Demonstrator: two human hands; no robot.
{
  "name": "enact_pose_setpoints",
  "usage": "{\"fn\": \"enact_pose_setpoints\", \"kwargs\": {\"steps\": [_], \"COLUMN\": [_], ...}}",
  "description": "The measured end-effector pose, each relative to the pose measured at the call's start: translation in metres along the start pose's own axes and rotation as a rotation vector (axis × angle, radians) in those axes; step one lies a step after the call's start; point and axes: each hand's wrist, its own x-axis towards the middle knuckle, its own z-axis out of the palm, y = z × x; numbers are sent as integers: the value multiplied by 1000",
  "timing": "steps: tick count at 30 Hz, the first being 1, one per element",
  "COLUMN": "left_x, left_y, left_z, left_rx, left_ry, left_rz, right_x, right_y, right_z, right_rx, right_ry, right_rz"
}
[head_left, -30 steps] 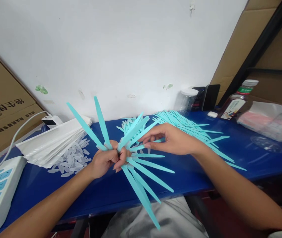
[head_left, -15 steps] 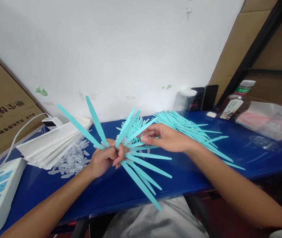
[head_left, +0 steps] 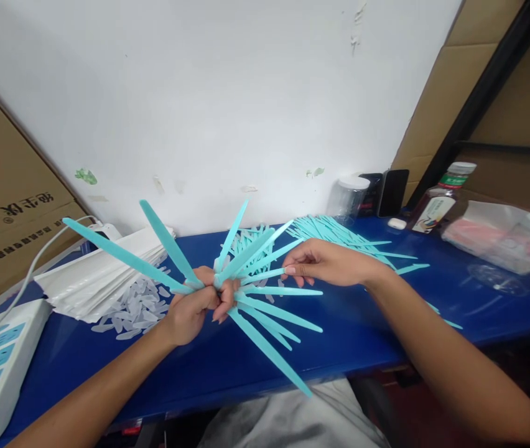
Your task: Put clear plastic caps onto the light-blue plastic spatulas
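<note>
My left hand (head_left: 199,306) is closed around a bunch of long, flat turquoise blades (head_left: 277,358) that fan out to both sides, their inner ends hidden in the fist. With thumb and fingers, my right hand (head_left: 318,260) pinches the outer tip of one turquoise blade (head_left: 265,275) on the right side of the fan. Behind the hands, a small pile of short turquoise pieces (head_left: 258,239) lies on the table, with a larger heap of long turquoise blades (head_left: 334,230) to its right. Whitish translucent pieces (head_left: 137,308) lie left of my left hand.
White plastic bags (head_left: 92,274) are stacked at left, beside a power strip (head_left: 1,367). Along the wall stand a clear jar (head_left: 349,196) and two phones (head_left: 393,193). A bottle (head_left: 437,202) and a pink-filled bag (head_left: 474,230) are at right on the blue table (head_left: 190,386).
My right hand has drawn back slightly to the right along a blade, to its tip. The left-pointing blades have swung lower and farther left. The camera view has shifted a little.
</note>
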Motion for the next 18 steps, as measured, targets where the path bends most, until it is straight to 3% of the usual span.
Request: {"fn": "enact_pose_setpoints", "kwargs": {"steps": [7,10,12,14,16,18], "left_x": [0,-2,-4,-7,-8,-7], "left_y": [2,0,-2,-4,-7,-12], "left_z": [6,5,5,5,6,5], "left_rx": [8,69,159,261,356,436], "left_ry": [5,-13,-33,-50,-63,-71], "left_rz": [11,47,89,126,156,210], "right_x": [2,-4,-11,-18,-24,-28], "right_y": [-3,5,19,38,58,72], "right_z": [3,-14,-32,-51,-67,-78], "right_rx": [25,-128,-358,-639,-774,-758], "right_ry": [-20,158,430,629,616,522], "right_rz": [-16,18,147,374,542,624]}}
